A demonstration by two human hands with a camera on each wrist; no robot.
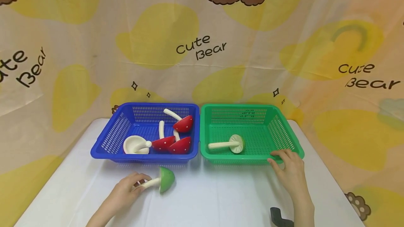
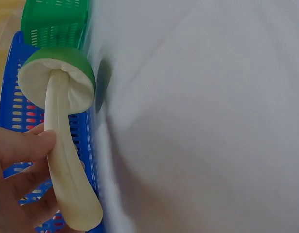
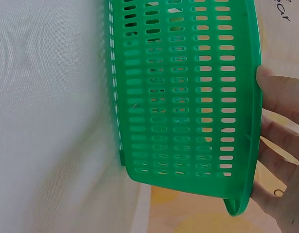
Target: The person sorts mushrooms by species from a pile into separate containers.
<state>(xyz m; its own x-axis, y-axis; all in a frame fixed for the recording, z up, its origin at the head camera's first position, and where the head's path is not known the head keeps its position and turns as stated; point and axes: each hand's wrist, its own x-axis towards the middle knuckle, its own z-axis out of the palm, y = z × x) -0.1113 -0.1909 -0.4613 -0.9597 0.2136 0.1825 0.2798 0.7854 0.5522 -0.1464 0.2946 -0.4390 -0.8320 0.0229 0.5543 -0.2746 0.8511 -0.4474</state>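
Observation:
My left hand pinches the pale stem of a toy mushroom with a green cap, just in front of the blue basket. In the left wrist view, thumb and fingers hold the stem about midway, its cap pointing away from the hand. At the green basket, my right hand grips the front rim near the right corner. Its thumb is on the outer side of the rim and its fingers reach over. Another green-capped mushroom lies on its side in that basket.
The blue basket stands left of the green one, side by side. It holds several toy mushrooms, including a red-capped one and one showing its white underside. A black curved object is near the right forearm. A printed curtain hangs behind.

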